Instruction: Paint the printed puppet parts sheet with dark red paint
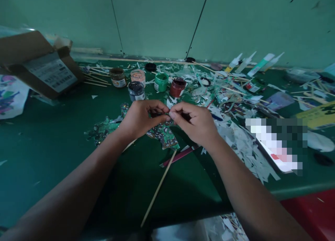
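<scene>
My left hand (142, 118) and my right hand (196, 124) meet above the green table (52, 157). Thumb and fingertips of each are pinched together, almost touching; whatever lies between them is too small to make out. Just below is a flat piece patterned in green, black and white (166, 138), partly covered by my hands. Another green and dark decorated piece (103, 130) lies left of it, half behind my left wrist. A thin wooden stick (158, 190) points toward me, its far end near the patterned piece. Beside it lies a flat pinkish-red strip (180, 156).
Several open paint jars, among them a green jar (161, 82) and a dark red jar (177, 87), stand beyond my hands. A cardboard box (52, 71) is at left. Paper scraps (243, 146), scissors (231, 100), a phone (277, 150) and nozzle bottles (261, 64) crowd the right.
</scene>
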`<state>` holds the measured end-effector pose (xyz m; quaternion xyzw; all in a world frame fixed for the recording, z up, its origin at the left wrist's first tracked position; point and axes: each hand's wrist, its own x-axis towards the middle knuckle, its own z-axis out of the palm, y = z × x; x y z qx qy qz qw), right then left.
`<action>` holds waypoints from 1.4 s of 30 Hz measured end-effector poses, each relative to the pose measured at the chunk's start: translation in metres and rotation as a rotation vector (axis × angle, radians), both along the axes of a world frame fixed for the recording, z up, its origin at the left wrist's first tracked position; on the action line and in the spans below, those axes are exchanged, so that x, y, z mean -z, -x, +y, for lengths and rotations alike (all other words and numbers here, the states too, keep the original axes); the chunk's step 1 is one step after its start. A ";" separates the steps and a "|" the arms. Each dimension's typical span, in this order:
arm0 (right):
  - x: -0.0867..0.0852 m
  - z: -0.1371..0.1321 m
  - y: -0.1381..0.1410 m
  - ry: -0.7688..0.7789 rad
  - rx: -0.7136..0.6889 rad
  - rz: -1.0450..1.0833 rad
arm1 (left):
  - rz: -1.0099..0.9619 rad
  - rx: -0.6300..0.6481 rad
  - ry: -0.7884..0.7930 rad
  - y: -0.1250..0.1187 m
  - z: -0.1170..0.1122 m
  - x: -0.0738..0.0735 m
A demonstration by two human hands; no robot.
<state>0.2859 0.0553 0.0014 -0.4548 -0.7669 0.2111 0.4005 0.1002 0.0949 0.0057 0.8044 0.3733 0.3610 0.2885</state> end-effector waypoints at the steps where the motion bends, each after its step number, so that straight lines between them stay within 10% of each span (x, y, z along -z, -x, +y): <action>1: 0.001 0.000 0.000 0.003 0.000 0.001 | 0.007 -0.004 -0.003 0.000 0.000 0.000; 42: -0.004 -0.002 0.006 -0.045 0.059 0.039 | -0.020 0.058 -0.150 0.006 -0.002 0.002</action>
